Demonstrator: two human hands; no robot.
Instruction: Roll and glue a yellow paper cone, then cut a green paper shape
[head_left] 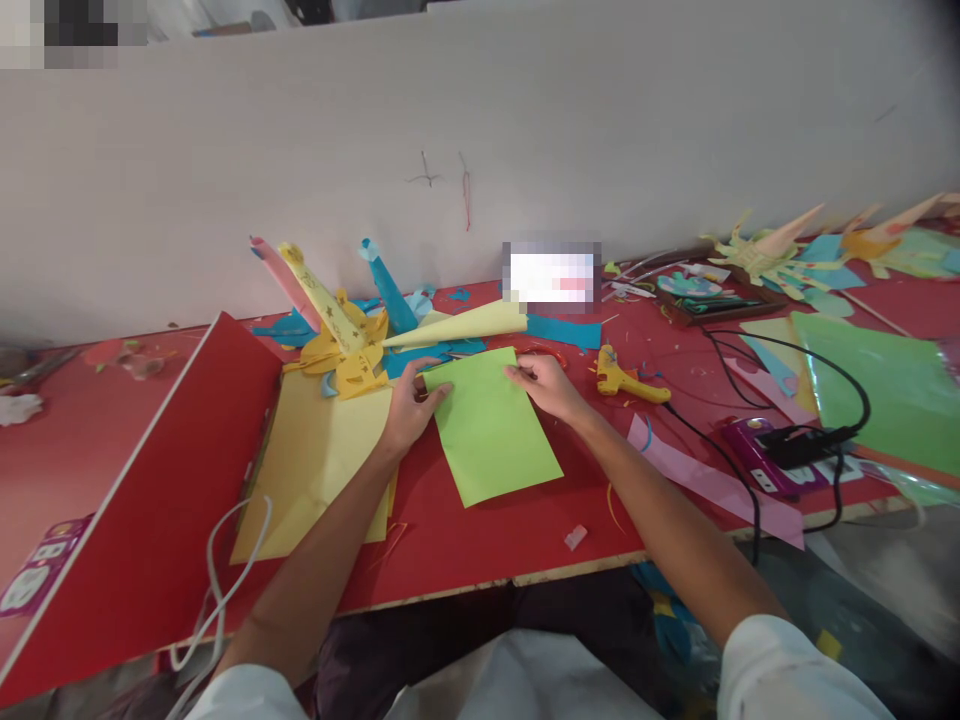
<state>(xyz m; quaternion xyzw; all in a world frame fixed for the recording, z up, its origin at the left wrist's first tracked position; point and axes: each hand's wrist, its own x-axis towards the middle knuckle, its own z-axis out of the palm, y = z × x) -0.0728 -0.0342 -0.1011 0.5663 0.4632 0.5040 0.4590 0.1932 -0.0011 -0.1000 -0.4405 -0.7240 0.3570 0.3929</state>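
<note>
A light green paper sheet (pixel 495 430) is in front of me over the red table (pixel 450 550), its far edge between my two hands. My left hand (pixel 414 405) pinches the far left corner, thumb on top of the sheet. At the far right corner, my right hand (pixel 541 382) grips the paper between thumb and fingers. Just beyond the sheet lies a rolled pale yellow paper cone (pixel 457 325). Left of it are yellow paper sheets (pixel 322 440), partly under my left forearm. A yellow glue gun (pixel 626 380) rests to the right of my right hand.
A red upright divider (pixel 142 500) stands on the left, with a white cable (pixel 217 590) near it. Paper cones (pixel 390 285) stand at the back. On the right are a purple power strip (pixel 780 460), black cords, a pink paper strip (pixel 720 485) and a tray (pixel 712 300).
</note>
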